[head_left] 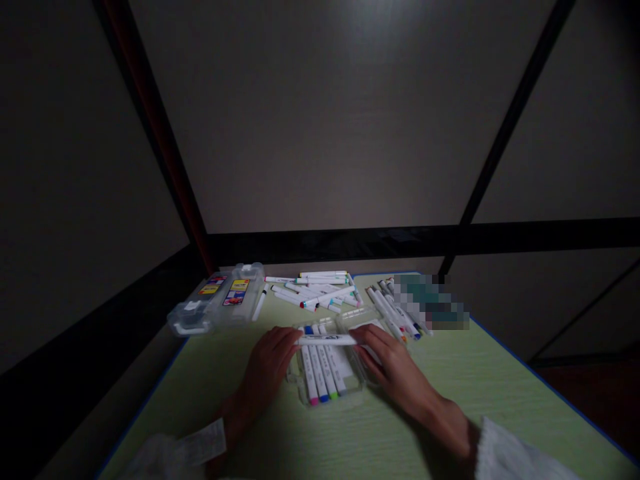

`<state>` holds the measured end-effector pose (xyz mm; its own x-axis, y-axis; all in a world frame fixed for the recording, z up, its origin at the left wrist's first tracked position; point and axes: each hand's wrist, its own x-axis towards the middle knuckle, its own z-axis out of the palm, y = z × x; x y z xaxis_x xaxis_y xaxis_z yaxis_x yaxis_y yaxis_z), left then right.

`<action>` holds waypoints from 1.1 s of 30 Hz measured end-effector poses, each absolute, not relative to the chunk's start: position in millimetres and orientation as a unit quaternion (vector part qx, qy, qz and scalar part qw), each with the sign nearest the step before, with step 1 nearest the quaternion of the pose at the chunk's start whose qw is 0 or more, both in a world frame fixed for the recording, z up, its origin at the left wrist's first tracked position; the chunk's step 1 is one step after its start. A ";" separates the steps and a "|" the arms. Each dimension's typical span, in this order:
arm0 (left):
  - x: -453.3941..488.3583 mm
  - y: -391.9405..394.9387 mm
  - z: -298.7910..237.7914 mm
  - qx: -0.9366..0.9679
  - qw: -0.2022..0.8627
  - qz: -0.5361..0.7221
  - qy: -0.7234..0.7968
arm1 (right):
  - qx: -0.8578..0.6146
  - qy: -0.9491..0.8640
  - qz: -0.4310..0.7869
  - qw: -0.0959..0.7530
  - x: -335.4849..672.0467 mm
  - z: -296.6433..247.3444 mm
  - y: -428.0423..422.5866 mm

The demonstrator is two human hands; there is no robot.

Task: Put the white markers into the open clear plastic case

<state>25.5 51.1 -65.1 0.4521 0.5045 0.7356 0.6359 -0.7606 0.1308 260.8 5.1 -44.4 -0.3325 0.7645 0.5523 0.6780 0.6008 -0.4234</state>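
Both my hands hold one white marker (327, 340) crosswise above a clear plastic case (327, 397). My left hand (270, 367) pinches its left end, and my right hand (393, 367) pinches its right end. Inside the case lie several white markers (323, 373) side by side, with pink, blue and green tips toward me. The case rests on the pale green table (350, 440).
A loose pile of white markers (315, 290) lies farther back, and a second row of markers (395, 313) lies at the right. A clear lid or box with colourful stickers (220, 303) sits at the table's left corner. A blurred dark green patch (435, 303) is at the back right.
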 end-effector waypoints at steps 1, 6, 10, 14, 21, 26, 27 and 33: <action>25.9 51.0 -65.3 -0.847 0.060 -0.402 -0.344 | -0.441 -0.817 0.057 0.367 260.6 -43.5 4.4; 27.3 55.2 -70.3 -0.805 -0.055 -0.413 -0.424 | -0.434 -0.832 0.057 0.341 259.2 -41.0 0.3; 31.1 59.6 -75.6 -0.755 -0.134 -0.447 -0.460 | -0.419 -0.847 0.036 0.324 258.9 -39.4 -3.4; 37.8 59.6 -74.0 -0.704 -0.237 -0.471 -0.476 | -0.389 -0.867 -0.005 0.310 259.0 -36.5 -7.1; 41.5 61.1 -74.6 -0.633 -0.341 -0.499 -0.484 | -0.338 -0.909 -0.049 0.239 257.0 -39.0 -7.0; 41.6 62.5 -76.8 -0.625 -0.366 -0.497 -0.478 | -0.329 -0.918 -0.027 0.219 256.1 -41.7 -9.0; 41.9 62.3 -76.3 -0.624 -0.372 -0.494 -0.478 | -0.327 -0.920 -0.021 0.215 255.9 -41.4 -9.9; 43.9 62.2 -76.6 -0.633 -0.372 -0.494 -0.467 | -0.312 -0.929 0.003 0.198 253.7 -37.6 -14.0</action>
<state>43.9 62.2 -76.6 0.0770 0.9578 0.2769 0.2233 -0.2872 0.9315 253.7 -14.0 -37.6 -0.7273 0.5807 0.3659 0.5784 0.8056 -0.1287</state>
